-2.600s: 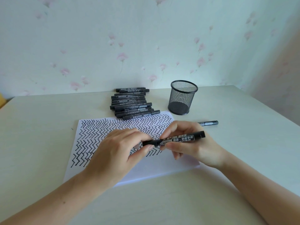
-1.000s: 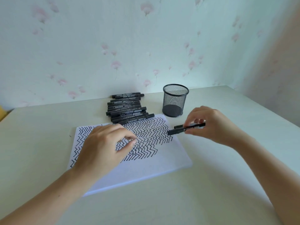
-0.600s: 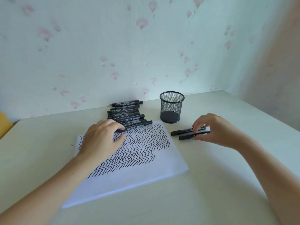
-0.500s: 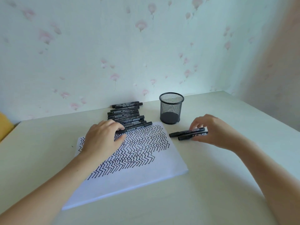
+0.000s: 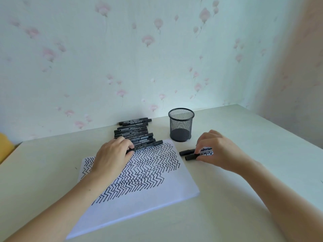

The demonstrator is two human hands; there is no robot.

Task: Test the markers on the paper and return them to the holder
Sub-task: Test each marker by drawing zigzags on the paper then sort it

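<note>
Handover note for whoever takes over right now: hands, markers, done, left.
Left hand grips the nearest marker of the marker row, at the paper's far edge.
Right hand rests its fingers on two markers lying right of the paper; whether it has a grip on them is unclear.
Mesh holder stands empty.
Done: zigzag test lines cover much of the paper.
Left: test the row, put every marker in the holder.

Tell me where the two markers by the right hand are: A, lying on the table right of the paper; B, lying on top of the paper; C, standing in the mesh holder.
A: the two markers lie on the table, beside the paper, under the right hand.
</note>
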